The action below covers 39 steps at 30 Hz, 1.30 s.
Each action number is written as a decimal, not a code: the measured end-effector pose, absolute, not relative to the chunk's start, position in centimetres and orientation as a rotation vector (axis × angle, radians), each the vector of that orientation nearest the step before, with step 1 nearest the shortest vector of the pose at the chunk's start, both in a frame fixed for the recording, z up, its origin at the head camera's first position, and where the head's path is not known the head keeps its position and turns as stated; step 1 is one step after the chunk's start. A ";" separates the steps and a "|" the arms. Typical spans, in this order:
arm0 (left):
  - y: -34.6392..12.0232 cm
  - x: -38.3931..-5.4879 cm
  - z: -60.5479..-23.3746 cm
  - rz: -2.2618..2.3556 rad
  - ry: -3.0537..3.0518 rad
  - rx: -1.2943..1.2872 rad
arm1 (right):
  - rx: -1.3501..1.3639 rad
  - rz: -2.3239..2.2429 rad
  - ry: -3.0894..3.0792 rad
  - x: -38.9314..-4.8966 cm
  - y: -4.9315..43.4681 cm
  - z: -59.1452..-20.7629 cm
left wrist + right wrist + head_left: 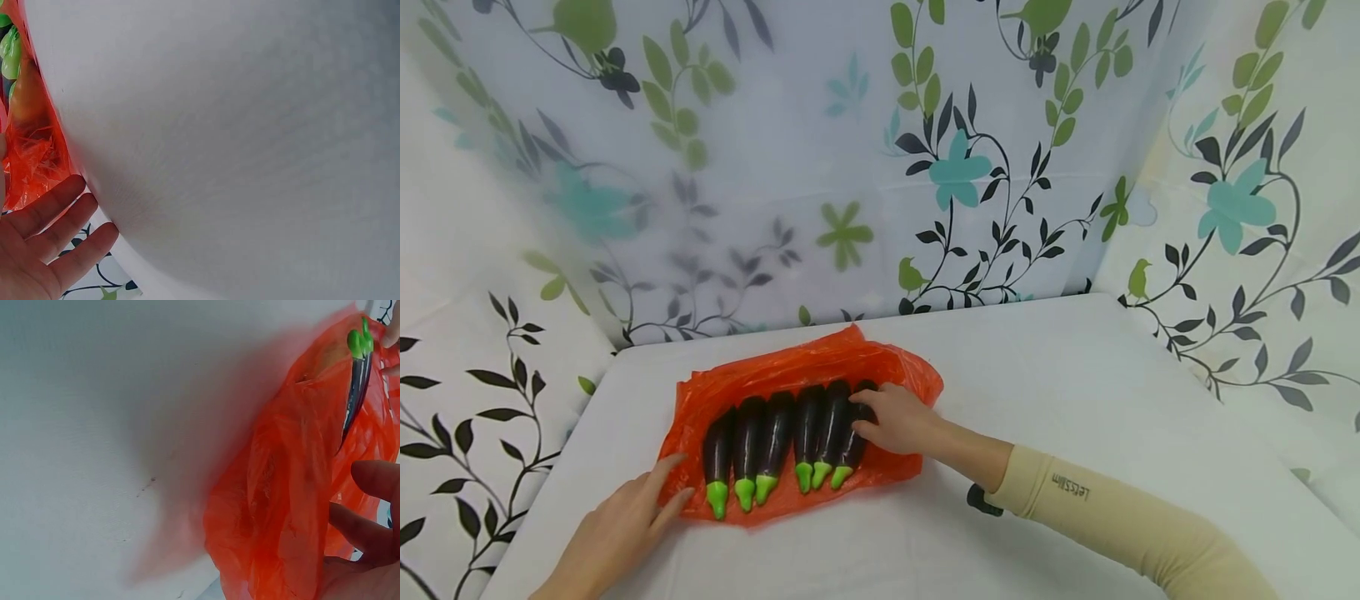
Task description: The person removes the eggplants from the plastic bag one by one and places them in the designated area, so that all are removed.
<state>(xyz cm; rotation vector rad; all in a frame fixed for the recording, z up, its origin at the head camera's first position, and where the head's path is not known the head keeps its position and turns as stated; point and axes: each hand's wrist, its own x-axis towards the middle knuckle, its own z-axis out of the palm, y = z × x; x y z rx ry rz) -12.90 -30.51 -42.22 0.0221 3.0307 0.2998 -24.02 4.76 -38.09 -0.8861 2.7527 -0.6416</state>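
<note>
Several dark purple eggplants [778,433] with bright green stems lie side by side on an orange-red plastic bag [887,479]. Their stem ends point toward the person. My left hand [625,517] is at the bag's left edge, fingers spread and fairly straight; the left wrist view shows its fingertips [76,182] right by the orange plastic. On the other side, my right hand [895,419] reaches over the bag, its fingertips overlapping the rightmost eggplant [852,454] in the head view. The right wrist view shows these fingers loosely bent and apart, with bag film [281,506] beside them.
The bag lies on a white-covered table [1037,375]. Patterned curtains [760,167] with leaves and flowers hang behind and along both sides. A light beige sleeve [1097,500] covers the right forearm, with a dark band [983,500] at the wrist.
</note>
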 end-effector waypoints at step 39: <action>-30.7 -13.2 -42.1 0.329 3.031 0.038 | -0.845 -0.659 2.722 -24.6 5.3 -39.8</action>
